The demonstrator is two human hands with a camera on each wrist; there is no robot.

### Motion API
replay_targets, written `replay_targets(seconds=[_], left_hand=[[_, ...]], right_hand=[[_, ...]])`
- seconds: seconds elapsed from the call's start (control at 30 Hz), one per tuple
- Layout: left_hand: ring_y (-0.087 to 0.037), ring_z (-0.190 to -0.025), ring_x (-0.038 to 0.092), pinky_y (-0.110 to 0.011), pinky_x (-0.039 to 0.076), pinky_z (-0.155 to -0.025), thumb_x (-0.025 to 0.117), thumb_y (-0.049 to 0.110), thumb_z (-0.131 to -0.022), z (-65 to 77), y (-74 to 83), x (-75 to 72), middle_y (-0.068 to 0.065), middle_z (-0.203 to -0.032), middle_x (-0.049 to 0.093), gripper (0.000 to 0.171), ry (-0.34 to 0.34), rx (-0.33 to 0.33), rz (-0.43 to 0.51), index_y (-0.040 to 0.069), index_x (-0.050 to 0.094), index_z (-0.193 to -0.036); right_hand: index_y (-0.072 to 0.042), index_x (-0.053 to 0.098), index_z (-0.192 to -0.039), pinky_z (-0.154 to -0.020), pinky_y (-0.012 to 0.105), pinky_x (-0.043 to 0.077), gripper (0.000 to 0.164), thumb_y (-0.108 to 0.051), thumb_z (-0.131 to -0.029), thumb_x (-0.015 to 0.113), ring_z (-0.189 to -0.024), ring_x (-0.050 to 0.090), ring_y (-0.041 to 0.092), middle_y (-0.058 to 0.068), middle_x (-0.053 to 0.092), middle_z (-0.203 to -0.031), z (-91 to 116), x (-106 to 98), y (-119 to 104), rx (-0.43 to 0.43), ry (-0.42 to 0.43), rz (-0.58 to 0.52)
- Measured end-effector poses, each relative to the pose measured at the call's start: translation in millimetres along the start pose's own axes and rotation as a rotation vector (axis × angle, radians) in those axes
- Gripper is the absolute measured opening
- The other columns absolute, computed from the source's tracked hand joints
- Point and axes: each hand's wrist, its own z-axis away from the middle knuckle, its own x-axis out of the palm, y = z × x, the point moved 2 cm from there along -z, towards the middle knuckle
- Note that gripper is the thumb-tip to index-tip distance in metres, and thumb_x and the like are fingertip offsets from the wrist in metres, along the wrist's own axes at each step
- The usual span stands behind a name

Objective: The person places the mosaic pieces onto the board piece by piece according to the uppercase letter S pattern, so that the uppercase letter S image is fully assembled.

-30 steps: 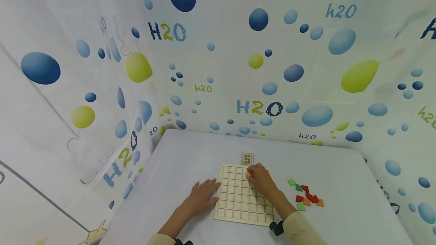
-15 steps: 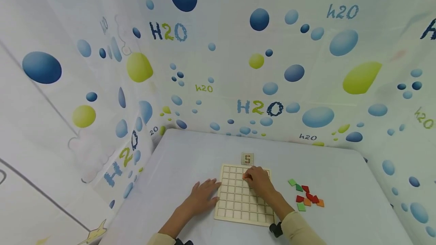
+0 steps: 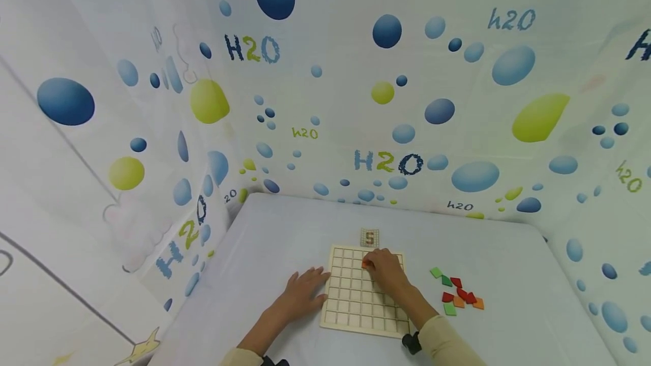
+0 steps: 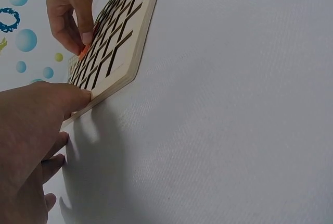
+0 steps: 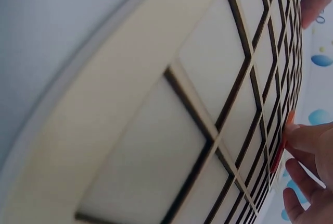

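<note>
A pale wooden board (image 3: 347, 305) with a grid of square recesses lies on the table. Near its far edge, my right hand (image 3: 386, 271) pinches a small orange tile (image 3: 365, 263) between thumb and fingertips, down at the grid. The left wrist view shows the orange tile (image 4: 84, 52) tilted under the thumb. Beside the fingers in the right wrist view, a red edge (image 5: 277, 159) shows below the orange. My left hand (image 3: 303, 291) rests flat with fingers spread, thumb and fingertips at the board's left edge (image 4: 117, 78).
Right of the board lie loose tiles: green (image 3: 450, 309), red (image 3: 455, 282) and orange (image 3: 478, 303). A small pattern card (image 3: 369, 237) with an S-like or 5-like figure sits beyond the far edge. A curtain (image 3: 335, 100) with printed drops hangs behind the white table (image 3: 285, 225).
My right hand has shifted slightly left and down, bringing the orange tile from over the board to a cell near the far edge. The left hand has stayed put.
</note>
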Motion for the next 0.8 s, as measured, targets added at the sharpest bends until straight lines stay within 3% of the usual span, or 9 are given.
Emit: replay_targets(seconds=[0.3,0.53,0.8], left_hand=[[-0.038,-0.150,0.044,-0.071,0.028,-0.121,0.067,0.038,-0.102,1.5,-0.6,-0.8,-0.012,-0.161,0.051,0.056,0.002,0.003,-0.005,0.019,0.054,-0.154],[-0.038,-0.151,0.043,-0.071,0.026,-0.122,0.067,0.038,-0.102,3.4,0.5,-0.9,-0.012,-0.162,0.050,0.057,-0.009,-0.001,0.007,0.019,0.054,-0.154],[-0.038,-0.152,0.043,-0.071,0.026,-0.122,0.067,0.038,-0.103,4.2,1.7,-2.0,-0.012,-0.162,0.050,0.057,-0.008,-0.001,0.011,0.019,0.054,-0.154]], right_hand=[[-0.009,0.078,-0.098,-0.076,0.038,0.057,0.008,-0.006,-0.091,0.081,-0.085,0.063,0.020,0.001,0.074,-0.092,0.2,-6.6,-5.6,-0.046,-0.002,0.030],[-0.006,0.081,-0.110,-0.079,0.041,0.057,0.017,-0.008,-0.093,0.079,-0.088,0.065,0.024,0.004,0.075,-0.098,3.5,-5.4,-5.8,-0.090,-0.003,0.084],[-0.004,0.084,-0.106,-0.073,0.037,0.056,0.018,-0.007,-0.088,0.084,-0.083,0.063,0.023,0.005,0.073,-0.096,9.5,-8.9,-4.8,-0.184,0.053,0.151]])
